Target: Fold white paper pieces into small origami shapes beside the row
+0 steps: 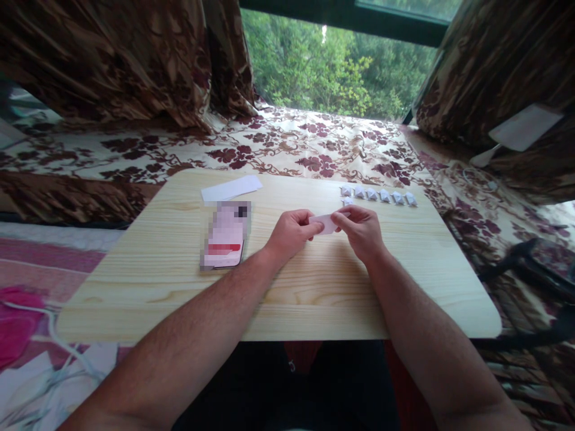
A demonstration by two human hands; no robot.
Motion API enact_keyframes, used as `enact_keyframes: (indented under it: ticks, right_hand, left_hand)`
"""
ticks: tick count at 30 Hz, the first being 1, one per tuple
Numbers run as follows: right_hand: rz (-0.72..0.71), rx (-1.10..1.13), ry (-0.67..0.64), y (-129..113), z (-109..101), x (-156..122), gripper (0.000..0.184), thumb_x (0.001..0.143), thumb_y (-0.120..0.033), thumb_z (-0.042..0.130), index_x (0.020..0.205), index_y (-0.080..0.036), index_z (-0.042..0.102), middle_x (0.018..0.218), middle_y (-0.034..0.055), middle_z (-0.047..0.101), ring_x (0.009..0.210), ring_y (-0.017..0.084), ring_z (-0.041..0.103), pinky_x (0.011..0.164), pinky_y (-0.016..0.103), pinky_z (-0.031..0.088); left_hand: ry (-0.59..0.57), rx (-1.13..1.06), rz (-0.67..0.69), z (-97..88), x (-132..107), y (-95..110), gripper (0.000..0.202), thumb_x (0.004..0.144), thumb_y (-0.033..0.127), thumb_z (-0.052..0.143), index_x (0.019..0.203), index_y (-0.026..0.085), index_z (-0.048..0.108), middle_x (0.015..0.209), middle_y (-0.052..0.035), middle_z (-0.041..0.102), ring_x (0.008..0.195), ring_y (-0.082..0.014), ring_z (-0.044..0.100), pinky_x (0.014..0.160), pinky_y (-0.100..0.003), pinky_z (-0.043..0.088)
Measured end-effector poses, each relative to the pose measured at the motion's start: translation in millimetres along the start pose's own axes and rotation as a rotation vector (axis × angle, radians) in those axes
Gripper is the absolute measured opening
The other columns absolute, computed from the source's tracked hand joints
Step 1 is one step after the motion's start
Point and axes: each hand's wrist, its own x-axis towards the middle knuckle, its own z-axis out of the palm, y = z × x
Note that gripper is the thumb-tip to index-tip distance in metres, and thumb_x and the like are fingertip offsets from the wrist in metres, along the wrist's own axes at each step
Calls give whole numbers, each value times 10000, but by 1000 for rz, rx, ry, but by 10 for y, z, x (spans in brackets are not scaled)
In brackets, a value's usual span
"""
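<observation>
A small strip of white paper is held above the middle of the table, stretched between both hands. My left hand pinches its left end, thumb on top. At the other end my right hand grips the paper between thumb and fingers. Just beyond my right hand, several small folded white paper pieces stand in a row, with one more in front, partly hidden by the hand. Flat white paper strips lie at the back left of the table.
A phone, partly pixelated, lies left of my hands on the pale wooden table. Beyond the table is a ledge with flowered cloth. A white lamp stands at the right; a white cable hangs at the left.
</observation>
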Motion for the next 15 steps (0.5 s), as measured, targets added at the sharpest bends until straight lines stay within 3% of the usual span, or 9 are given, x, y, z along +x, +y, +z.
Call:
enact_keyframes:
  ticks: [4, 9, 15]
  right_hand:
    - [-18, -41, -5, -33, 8, -16, 181, 759, -334, 740, 670, -181, 700, 531, -31, 570, 493, 98, 476, 480, 246, 356]
    - [-21, -41, -23, -36, 17, -30, 177, 764, -317, 736, 658, -182, 694, 525, -33, 559, 488, 92, 453, 480, 249, 330]
    - [-8, -23, -54, -24, 35, -52, 182, 761, -327, 742, 669, -176, 700, 545, -28, 579, 504, 94, 459, 490, 252, 323]
  left_hand:
    - [5, 54, 49, 7, -1, 21, 225, 740, 352, 701, 661, 145, 666, 579, 12, 582, 542, -98, 462, 528, -240, 322]
    - [26, -24, 73, 9, 21, -38, 246, 740, 374, 730, 802, 137, 711, 750, -43, 691, 673, -142, 586, 639, -262, 444]
    - [44, -132, 70, 19, 8, -38, 263, 719, 384, 758, 770, 140, 674, 690, -13, 646, 630, -114, 558, 605, -241, 424]
